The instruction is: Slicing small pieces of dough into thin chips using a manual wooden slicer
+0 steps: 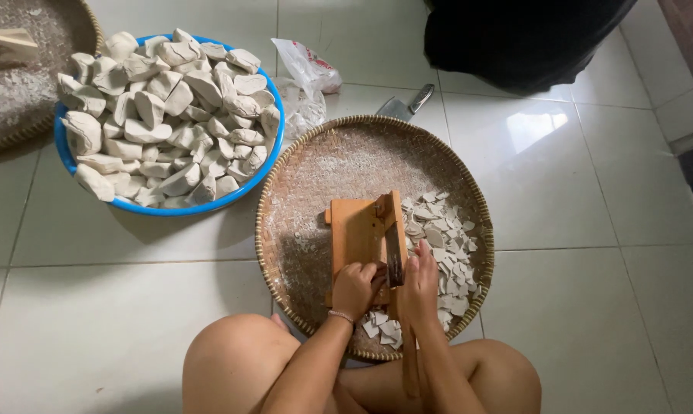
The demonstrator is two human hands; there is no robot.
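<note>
Head view, with the round woven tray (285,199) on the tiled floor (116,307) as the landmark. On the tray, near its middle, stands a wooden slicing board (356,234) with a hinged blade (395,257) running along the board's right edge. The left hand (354,290) is at the board's near end, fingers curled shut, apparently pressing a small pale piece against the blade; the piece itself is mostly hidden under the fingers. The right hand (421,285) is closed around the blade's wooden handle (410,360), which reaches back over the tray's near rim toward the person's bare legs.

To the right of the board, still on the tray, lies a heap of thin slices (442,245): flat, angular, greyish-white chips with a chalky, matt look. A few more lie just under the hands. White dust covers the tray's left half.

Beyond the tray's upper left rim sits a blue basin (273,157), piled high with whole lumps (170,107) of the same pale material, rounded and rough. Judging by the piles, only a small share is cut; most lumps are untouched.

Just behind the tray lie a crumpled plastic bag (304,80) and a cleaver (408,106). A second woven tray (24,92), also dusted white, shows left of the basin.
</note>
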